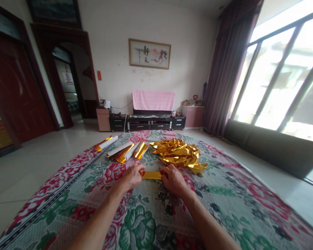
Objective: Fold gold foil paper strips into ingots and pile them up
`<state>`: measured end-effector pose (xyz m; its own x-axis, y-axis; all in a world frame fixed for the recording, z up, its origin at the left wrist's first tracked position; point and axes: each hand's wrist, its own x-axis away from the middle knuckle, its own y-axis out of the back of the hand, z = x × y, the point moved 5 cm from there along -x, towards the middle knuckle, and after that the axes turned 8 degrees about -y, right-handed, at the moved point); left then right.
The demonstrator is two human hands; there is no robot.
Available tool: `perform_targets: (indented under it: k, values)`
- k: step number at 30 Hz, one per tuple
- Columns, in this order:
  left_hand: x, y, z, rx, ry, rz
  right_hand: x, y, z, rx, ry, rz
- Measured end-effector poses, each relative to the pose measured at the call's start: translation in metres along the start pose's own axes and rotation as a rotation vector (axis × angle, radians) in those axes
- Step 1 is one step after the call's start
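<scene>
A narrow strip of gold foil paper stretches flat between my two hands, just above or on the patterned tablecloth. My left hand pinches its left end, and my right hand has fingers closed on its right end. Beyond my right hand lies a heap of folded gold foil pieces, shiny and pointed. Curled sheets of gold foil paper with white backs rest beyond my left hand. One more rolled sheet sits further left, near the cloth's edge.
The round table wears a flowered tablecloth in green, red and grey. Past it stand a low black TV cabinet and a pink cloth draped over a screen. A window is on the right, a dark red door on the left.
</scene>
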<state>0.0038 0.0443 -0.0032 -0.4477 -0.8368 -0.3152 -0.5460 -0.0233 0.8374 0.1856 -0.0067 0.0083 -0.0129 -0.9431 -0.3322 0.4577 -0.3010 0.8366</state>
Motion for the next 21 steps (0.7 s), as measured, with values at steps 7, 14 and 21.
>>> perform_targets:
  k: [7, 14, 21]
  values:
    - [0.0, 0.001, 0.002, 0.02, -0.011, -0.018, 0.0, 0.002, 0.001, 0.004, -0.008, -0.024]
    - [0.005, 0.004, -0.016, -0.127, -0.054, -0.075, 0.0, 0.007, 0.004, 0.025, -0.012, -0.036]
    - [0.006, 0.0, -0.016, -0.169, -0.158, -0.131, -0.002, 0.007, 0.0, -0.014, 0.026, -0.081]
